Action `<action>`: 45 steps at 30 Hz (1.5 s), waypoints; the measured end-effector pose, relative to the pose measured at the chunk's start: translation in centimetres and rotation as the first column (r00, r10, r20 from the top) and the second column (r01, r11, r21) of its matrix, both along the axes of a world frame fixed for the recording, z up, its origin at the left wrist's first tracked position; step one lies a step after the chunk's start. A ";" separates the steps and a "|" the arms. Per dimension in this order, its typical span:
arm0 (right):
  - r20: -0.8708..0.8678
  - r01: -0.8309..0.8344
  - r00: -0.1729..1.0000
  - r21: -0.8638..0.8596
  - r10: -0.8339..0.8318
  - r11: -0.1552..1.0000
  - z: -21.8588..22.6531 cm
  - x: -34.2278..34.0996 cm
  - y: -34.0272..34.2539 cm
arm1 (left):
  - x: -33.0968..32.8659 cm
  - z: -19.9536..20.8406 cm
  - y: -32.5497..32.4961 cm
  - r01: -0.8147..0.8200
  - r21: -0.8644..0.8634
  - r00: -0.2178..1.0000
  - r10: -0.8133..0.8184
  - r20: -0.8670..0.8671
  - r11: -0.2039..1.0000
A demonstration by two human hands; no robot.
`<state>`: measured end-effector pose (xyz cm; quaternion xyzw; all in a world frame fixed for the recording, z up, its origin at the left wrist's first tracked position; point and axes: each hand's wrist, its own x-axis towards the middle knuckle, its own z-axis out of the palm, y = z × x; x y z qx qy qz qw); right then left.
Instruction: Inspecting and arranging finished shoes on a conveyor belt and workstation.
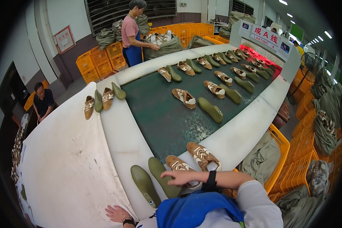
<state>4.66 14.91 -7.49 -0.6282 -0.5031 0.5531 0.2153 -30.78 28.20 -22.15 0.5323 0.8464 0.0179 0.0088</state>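
My left hand (117,214) lies on the white-covered table (76,163) with its fingers spread, holding nothing. Over a green shoe last (158,169) hovers my right hand (179,177), its fingers stretched out; whether it touches the last I cannot tell. A second green shoe last (142,182) lies just left of that one, on the white ledge. Right of the lasts, a brown sneaker (177,163) with white stripes is partly hidden by my right forearm. Beside it sits another brown sneaker (202,155), with something pale in its opening.
Rows of brown sneakers and green lasts lie on the green conveyor belt (152,125). Two sneakers and two lasts (118,91) rest at the far-left corner. A person (132,34) stands beyond at a sack; another sits at left. An orange crate (280,152) stands at my right.
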 end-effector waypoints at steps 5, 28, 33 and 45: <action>-0.511 0.370 0.763 -0.157 -0.396 0.916 4.1 5.7 2.8 | 0.2 0.6 0.0 0.005 0.005 1.000 -0.005 -0.011 1.000; 0.759 0.100 0.651 -0.081 -0.004 0.992 -4.8 16.8 11.0 | -0.8 -2.0 0.8 0.004 0.051 0.998 -0.001 -0.066 0.999; 0.734 -0.045 0.679 0.062 -0.015 0.997 -1.5 17.9 7.2 | -1.2 -2.2 1.0 0.011 0.033 0.999 -0.010 -0.038 0.999; 0.711 -0.034 0.701 -0.047 0.057 0.998 -2.2 6.7 -13.8 | -1.1 -1.7 1.4 0.017 0.009 1.000 -0.017 -0.011 1.000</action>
